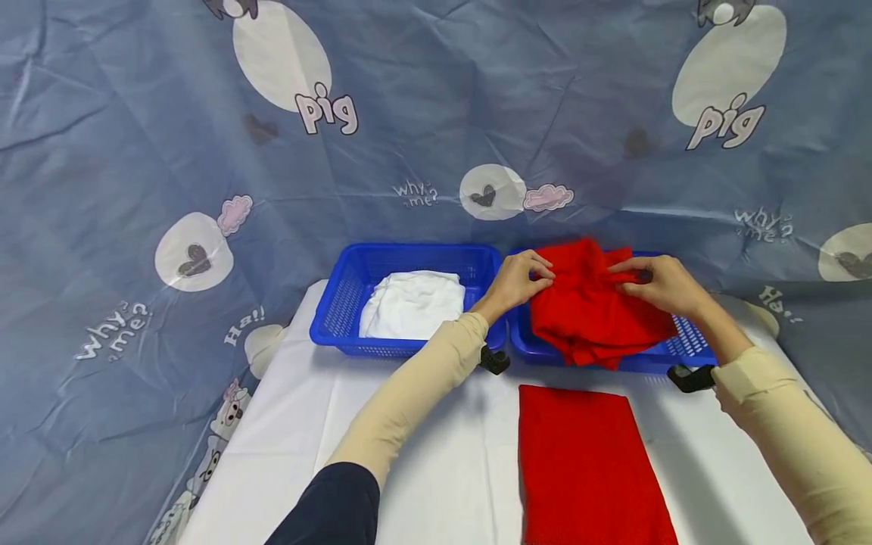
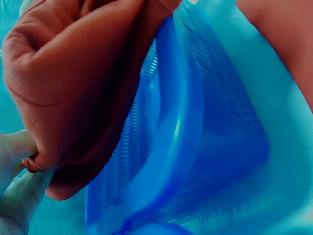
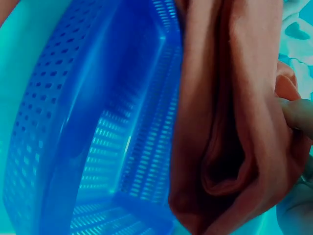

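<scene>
Both hands hold a bunched red cloth [image 1: 599,314] over the right blue basket [image 1: 695,348]. My left hand [image 1: 514,286] pinches its left side between thumb and fingers; in the left wrist view the pinched corner of the cloth [image 2: 73,83] looks brownish. On the opposite side, my right hand [image 1: 664,285] pinches the cloth's upper right part. Thick folds of the cloth [image 3: 254,107] hang beside the slotted basket [image 3: 127,142] in the right wrist view. Whether the cloth touches the basket floor cannot be seen.
A second blue basket [image 1: 341,306] stands to the left, with a folded white cloth [image 1: 415,306] inside. Nearer to me, a flat red cloth [image 1: 586,462] lies on the white-covered table [image 1: 436,469]. Behind hangs a grey-blue printed sheet [image 1: 409,136].
</scene>
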{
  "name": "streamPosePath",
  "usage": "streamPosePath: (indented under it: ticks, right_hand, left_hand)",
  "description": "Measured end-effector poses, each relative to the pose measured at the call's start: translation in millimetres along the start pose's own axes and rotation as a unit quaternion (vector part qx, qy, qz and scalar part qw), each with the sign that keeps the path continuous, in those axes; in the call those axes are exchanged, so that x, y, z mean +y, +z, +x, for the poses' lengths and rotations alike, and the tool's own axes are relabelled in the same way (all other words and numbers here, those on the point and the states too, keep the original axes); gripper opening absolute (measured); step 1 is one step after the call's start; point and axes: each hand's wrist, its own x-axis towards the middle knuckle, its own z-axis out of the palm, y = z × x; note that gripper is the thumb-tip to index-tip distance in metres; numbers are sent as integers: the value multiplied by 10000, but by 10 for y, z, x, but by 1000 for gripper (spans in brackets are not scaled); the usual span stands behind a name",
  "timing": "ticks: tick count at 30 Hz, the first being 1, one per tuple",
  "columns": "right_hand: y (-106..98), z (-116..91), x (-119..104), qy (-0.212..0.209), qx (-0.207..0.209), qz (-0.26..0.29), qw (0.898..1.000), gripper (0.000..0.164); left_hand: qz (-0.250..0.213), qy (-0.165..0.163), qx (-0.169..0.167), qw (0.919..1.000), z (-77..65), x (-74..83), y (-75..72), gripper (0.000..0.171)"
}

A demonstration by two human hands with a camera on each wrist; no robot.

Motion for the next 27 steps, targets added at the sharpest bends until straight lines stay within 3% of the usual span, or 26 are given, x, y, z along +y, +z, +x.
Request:
streamPosePath:
  ticks: [6, 13, 27]
  right_hand:
    - [75, 52, 71, -8, -319, -162, 9994, 27]
    - [84, 271, 102, -226, -668, -261, 9972, 26]
    - [256, 490, 290, -82, -1111, -249, 9935, 28]
  left_hand:
    - [102, -107, -160, 9998, 12, -35, 131, 10]
    - [204, -376, -156, 9990, 93, -76, 169, 9]
    - [811, -628, -420, 9938, 191, -161, 308, 7]
